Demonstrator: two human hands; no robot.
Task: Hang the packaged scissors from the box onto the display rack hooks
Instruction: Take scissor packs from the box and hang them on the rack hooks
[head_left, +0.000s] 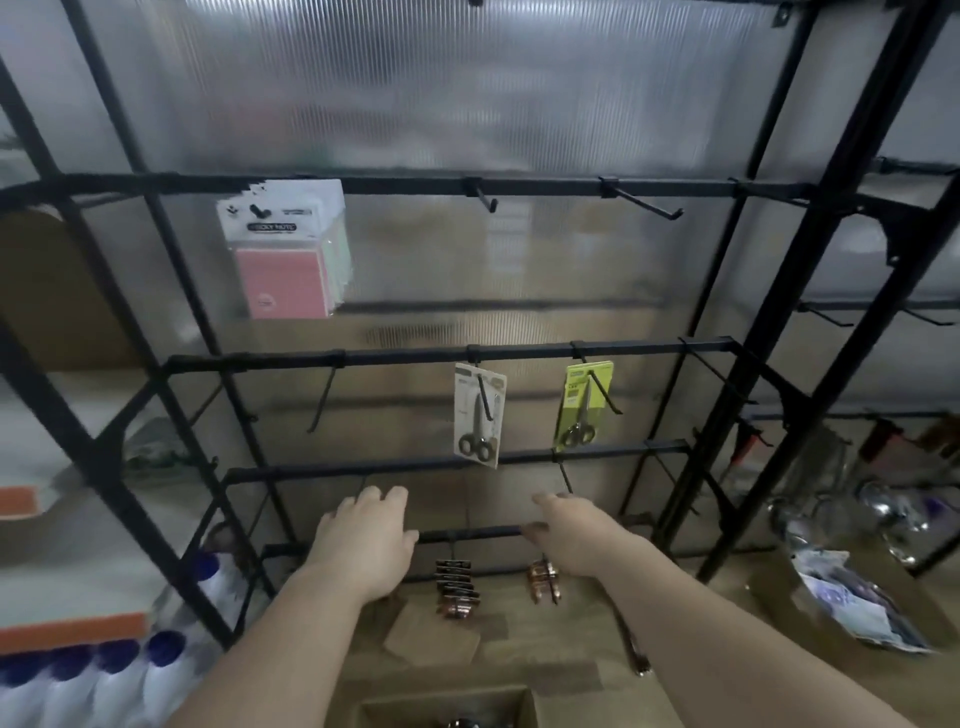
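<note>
Fingers (382, 501) of the left hand (363, 543): straight, close together, holding nothing. Fingers (553, 503) of the right hand (571, 538): likewise stretched forward and loose, nothing held. Both hands are palm down in front of the rack (415, 356), either side of its bottom bar (472, 532). Each thumb is just beside the bar; I cannot tell whether they touch it.

Scissors, white pack (478, 415): hangs on a hook on the right half of the rack's middle bar, slightly tilted.
Scissors, yellow pack (583, 405): hangs on the next hook to the right, apart from the white one.
Copper packs (454, 590): a stack on a hook under the bottom bar, between the hands; a second, smaller lot (543, 579) is partly hidden by the right hand.
Box (441, 706): open cardboard, on the floor below the forearms, its contents mostly out of view.
Sticky notes (285, 249): hang at the left end of the top bar.
Bare hooks (644, 200): right part of the top bar.
Bottles (104, 675): a row with blue caps, beside the rack's lower left corner.
</note>
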